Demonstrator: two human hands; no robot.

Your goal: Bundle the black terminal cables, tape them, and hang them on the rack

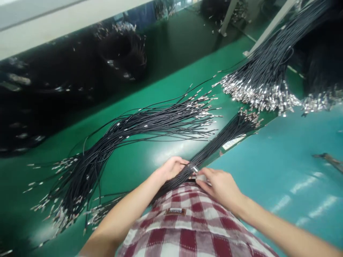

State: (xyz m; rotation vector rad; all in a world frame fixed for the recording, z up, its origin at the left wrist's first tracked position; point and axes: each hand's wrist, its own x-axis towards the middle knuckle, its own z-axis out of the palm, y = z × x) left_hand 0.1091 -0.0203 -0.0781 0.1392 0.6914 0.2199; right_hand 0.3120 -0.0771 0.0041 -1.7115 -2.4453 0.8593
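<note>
A bundle of black cables point(206, 153) with metal end pieces lies slantwise across the table's front edge, close against a checked garment. My left hand point(175, 168) is closed around the near side of this bundle. On its other side my right hand point(221, 184) pinches what looks like a small roll of clear tape point(201, 177). A shiny strip point(195, 169) runs between that roll and the cables. My left fingertips are partly hidden behind the bundle.
A larger loose heap of black cables point(128, 126) lies on the green table point(150, 153). More cables point(268, 75) hang at the upper right, metal ends downward. A white label point(233, 142) sits at the table edge. A pale beam point(66, 21) crosses the upper left.
</note>
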